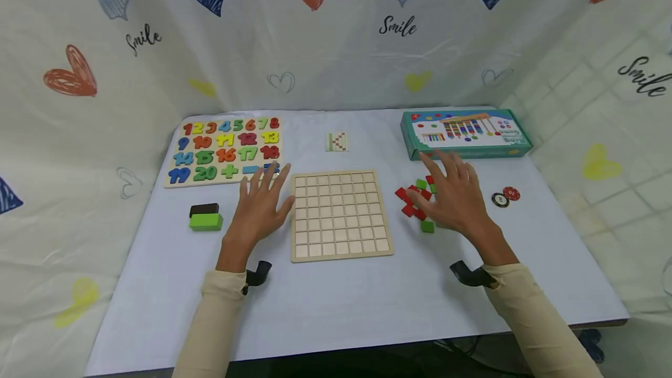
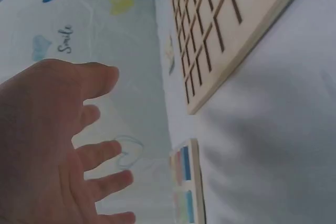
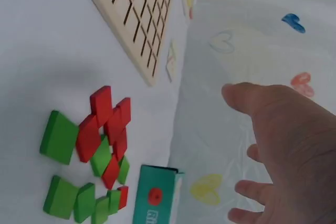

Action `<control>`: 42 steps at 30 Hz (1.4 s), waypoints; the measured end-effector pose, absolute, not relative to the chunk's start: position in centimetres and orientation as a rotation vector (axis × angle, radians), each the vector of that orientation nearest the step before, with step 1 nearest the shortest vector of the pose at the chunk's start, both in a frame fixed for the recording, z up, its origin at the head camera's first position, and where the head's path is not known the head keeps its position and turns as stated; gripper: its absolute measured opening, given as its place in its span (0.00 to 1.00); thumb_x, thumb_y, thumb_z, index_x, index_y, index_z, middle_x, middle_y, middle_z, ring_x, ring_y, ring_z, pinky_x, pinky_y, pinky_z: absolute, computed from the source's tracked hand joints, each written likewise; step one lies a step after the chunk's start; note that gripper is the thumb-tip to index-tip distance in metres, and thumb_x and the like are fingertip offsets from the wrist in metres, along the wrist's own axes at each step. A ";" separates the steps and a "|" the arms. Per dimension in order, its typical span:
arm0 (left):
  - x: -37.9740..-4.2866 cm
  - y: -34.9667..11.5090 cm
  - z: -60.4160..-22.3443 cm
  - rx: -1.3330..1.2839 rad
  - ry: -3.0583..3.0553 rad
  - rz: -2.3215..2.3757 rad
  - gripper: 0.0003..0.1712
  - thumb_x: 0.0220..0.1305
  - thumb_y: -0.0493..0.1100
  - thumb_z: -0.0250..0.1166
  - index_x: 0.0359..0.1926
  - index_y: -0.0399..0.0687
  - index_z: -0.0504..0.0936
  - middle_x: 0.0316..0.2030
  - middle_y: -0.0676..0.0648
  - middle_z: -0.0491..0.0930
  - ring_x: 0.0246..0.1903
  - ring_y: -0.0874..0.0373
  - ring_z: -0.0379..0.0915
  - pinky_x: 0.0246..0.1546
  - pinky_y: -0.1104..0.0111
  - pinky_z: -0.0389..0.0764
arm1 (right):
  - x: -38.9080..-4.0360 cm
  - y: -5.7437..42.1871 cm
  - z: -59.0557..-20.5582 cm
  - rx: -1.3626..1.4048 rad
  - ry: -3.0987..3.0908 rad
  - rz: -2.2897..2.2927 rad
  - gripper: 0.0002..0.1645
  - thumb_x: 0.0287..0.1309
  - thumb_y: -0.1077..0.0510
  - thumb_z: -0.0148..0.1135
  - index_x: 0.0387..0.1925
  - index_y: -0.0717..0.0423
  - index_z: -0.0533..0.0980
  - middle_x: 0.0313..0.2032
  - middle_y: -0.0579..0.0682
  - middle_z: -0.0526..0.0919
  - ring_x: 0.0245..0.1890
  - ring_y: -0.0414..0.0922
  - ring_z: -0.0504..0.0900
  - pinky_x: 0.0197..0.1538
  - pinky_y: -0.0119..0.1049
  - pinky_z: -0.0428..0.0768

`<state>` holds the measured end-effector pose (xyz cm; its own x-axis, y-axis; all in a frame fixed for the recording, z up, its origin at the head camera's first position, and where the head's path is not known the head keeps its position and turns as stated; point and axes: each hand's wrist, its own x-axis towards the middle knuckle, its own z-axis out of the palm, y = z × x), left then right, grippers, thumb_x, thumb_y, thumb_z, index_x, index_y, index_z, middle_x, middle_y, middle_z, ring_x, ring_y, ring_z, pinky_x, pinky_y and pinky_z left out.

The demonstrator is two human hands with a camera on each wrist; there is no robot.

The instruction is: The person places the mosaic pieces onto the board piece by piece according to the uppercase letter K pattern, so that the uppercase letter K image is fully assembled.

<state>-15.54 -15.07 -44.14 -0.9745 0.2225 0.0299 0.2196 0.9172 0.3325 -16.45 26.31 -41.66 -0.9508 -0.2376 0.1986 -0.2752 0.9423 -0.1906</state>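
A wooden grid board [image 1: 341, 214] with square recesses lies in the middle of the table. My left hand [image 1: 258, 206] hovers at the board's left side, fingers spread, holding nothing. Above the loose red tiles [image 1: 408, 210] and green tiles [image 1: 427, 226] at the board's right is my right hand [image 1: 454, 197], its fingers also spread and nothing in it. It partly hides the tiles in the head view. The right wrist view shows the red tiles [image 3: 102, 106] and green tiles [image 3: 59, 137] lying flat, apart from that hand. Behind the board lies a small pattern card [image 1: 337, 142].
A number puzzle board [image 1: 210, 144] lies at the back left. In front of it are a black block [image 1: 204, 209] and a green block [image 1: 206, 222]. At the back right sits a teal box [image 1: 467, 132]. Two round chips, one black [image 1: 500, 199] and one red [image 1: 511, 193], lie at right.
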 end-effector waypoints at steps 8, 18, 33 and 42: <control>-15.7 -16.4 -47.9 0.269 2.835 0.628 0.39 0.80 0.52 0.59 0.85 0.53 0.57 0.84 0.40 0.51 0.83 0.37 0.41 0.79 0.33 0.37 | -18.2 27.7 -42.6 0.380 -3.091 0.387 0.43 0.69 0.48 0.68 0.79 0.57 0.64 0.78 0.69 0.59 0.76 0.71 0.57 0.71 0.78 0.60; -15.1 -16.8 -49.0 0.223 2.776 0.701 0.39 0.79 0.52 0.60 0.84 0.54 0.59 0.85 0.42 0.48 0.84 0.37 0.35 0.78 0.31 0.36 | -21.4 28.9 -46.3 0.391 -3.184 0.325 0.32 0.71 0.50 0.66 0.71 0.60 0.76 0.75 0.68 0.66 0.75 0.70 0.59 0.71 0.75 0.62; -13.7 -15.9 -50.5 0.226 2.781 0.713 0.38 0.79 0.52 0.60 0.84 0.57 0.59 0.85 0.41 0.49 0.83 0.34 0.35 0.74 0.26 0.38 | -19.7 29.2 -48.3 0.337 -3.162 0.450 0.23 0.70 0.55 0.69 0.62 0.62 0.81 0.71 0.68 0.72 0.72 0.71 0.64 0.69 0.75 0.66; -15.0 -15.8 -49.9 0.229 2.791 0.725 0.38 0.81 0.51 0.56 0.85 0.58 0.57 0.86 0.42 0.45 0.84 0.35 0.30 0.75 0.27 0.32 | -21.0 29.4 -48.1 0.318 -3.088 0.539 0.23 0.68 0.57 0.71 0.59 0.62 0.78 0.65 0.68 0.76 0.67 0.69 0.67 0.68 0.74 0.66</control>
